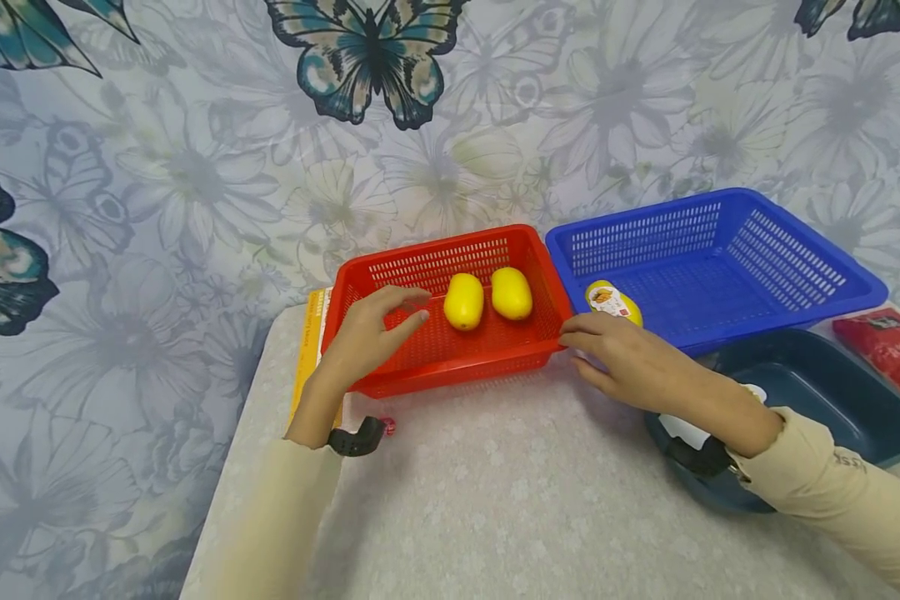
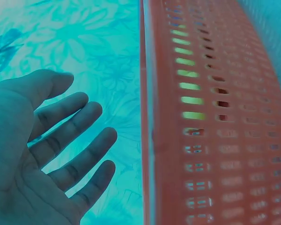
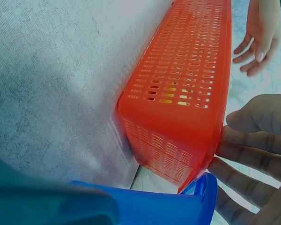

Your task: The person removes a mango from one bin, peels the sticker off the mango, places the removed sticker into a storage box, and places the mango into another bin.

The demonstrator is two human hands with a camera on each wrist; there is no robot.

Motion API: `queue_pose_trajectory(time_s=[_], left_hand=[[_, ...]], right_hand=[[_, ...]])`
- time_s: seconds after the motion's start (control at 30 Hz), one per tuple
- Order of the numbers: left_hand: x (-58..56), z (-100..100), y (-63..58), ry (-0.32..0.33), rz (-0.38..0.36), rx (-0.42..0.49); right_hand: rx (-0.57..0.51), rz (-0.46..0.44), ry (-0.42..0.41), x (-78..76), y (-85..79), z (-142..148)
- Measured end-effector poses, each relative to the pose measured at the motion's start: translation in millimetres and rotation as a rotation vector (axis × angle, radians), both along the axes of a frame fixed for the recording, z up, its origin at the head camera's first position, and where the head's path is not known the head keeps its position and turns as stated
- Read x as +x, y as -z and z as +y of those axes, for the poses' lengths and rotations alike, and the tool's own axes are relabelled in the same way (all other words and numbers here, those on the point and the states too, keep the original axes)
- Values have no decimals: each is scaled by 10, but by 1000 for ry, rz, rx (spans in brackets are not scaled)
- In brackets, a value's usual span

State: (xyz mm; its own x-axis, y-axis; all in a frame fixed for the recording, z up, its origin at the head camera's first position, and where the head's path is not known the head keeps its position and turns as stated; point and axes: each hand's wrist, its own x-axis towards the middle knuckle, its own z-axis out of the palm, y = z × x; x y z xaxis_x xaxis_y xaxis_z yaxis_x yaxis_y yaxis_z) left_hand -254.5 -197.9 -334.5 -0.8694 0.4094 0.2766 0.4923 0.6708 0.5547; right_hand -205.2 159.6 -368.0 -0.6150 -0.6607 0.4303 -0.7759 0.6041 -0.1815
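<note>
A red basket [image 1: 435, 367] with slotted sides stands by the wall and holds two yellow oval fruits [image 1: 464, 302]. My left hand [image 1: 375, 333] hovers over the basket's left end, fingers spread and loosely bent, with nothing in them. The left wrist view shows that palm [image 2: 47, 154] apart from the rim. At the basket's front right corner, my right hand [image 1: 630, 354] touches the rim with its fingertips. In the right wrist view its thumb [image 3: 253, 115] lies apart from the other fingers. A third yellow fruit [image 1: 615, 302], bearing a label, lies just beyond this hand in the blue basket [image 1: 690, 283].
A dark teal basin [image 1: 802, 392] sits in front of the blue basket, partly behind my right forearm. A red packet [image 1: 885, 350] lies at the far right. Yellow printed packaging [image 1: 311, 342] shows beside the red basket's left end. A small red wrapped item [image 1: 388, 426] lies near my left wrist.
</note>
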Motion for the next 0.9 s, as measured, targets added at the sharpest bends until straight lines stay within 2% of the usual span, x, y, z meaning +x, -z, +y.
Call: queue_pose_trajectory(time_s=[0.2, 0.47, 0.7, 0.9], left_hand=[[253, -196, 102, -69, 58, 46], [492, -419, 251, -128, 114, 93], [643, -578, 397, -198, 149, 137], [760, -722, 537, -272, 213, 159]], right_hand=[[6, 1, 2, 3, -1, -10], [14, -21, 27, 23, -9, -21], [5, -13, 21, 30, -15, -31], [-5, -9, 20, 29, -8, -30]])
